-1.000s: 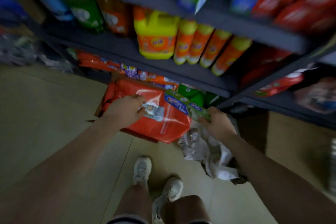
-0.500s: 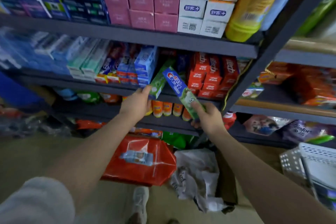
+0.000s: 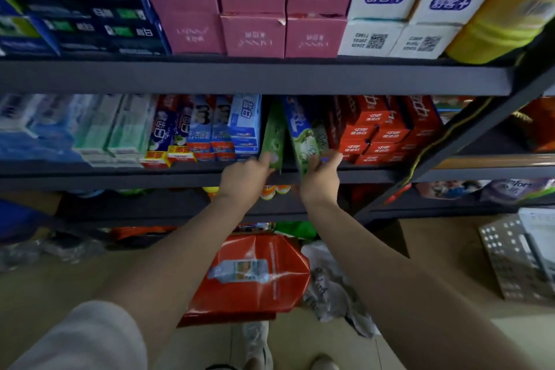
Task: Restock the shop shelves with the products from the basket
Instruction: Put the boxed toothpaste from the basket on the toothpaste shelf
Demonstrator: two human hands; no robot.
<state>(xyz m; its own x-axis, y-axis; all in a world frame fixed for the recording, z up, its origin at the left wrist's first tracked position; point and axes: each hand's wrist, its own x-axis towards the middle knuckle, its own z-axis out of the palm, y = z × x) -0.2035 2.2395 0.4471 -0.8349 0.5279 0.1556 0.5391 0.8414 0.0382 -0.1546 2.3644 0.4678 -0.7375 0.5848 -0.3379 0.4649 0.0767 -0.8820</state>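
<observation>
Toothpaste box [image 3: 301, 132] gripped by right hand [image 3: 319, 177], left hand [image 3: 244, 179] holding green box [image 3: 274, 137]

Bare forearms, both hands uncovered: left hand [image 3: 244, 182], right hand [image 3: 319, 180], no rings, watch or gloves seen. Pale grey-white sleeve [image 3: 87, 339] on left upper arm, short, ends above elbow. Light-coloured sneakers [image 3: 258, 345] at bottom edge, blurred; dark hem with a pale stripe just shows at frame bottom.
</observation>
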